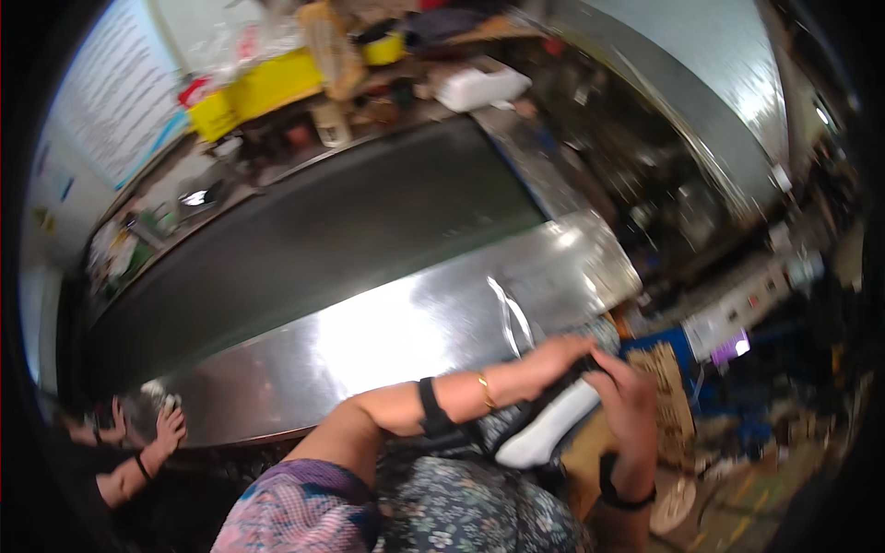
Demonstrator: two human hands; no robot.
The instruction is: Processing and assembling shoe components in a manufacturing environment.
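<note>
My left hand (556,359) reaches across to the right, past the near right edge of the shiny metal tabletop (461,300). Its fingers are closed and meet those of my right hand (629,398), which are closed too. A small dark thing shows between the two hands, too blurred to name. Just below them, close to my body, is a long smooth white piece (548,426) with dark material around it. On the metal near my left hand lies a thin, pale, two-stranded thing (512,313), its kind unclear.
Beyond the metal strip runs a dark belt-like surface (341,212). Another person's hands (166,429) rest at the table's left end. Yellow bins (267,88) and a white container (484,86) line the back. Cardboard (664,401) and a white panel (737,309) are at right.
</note>
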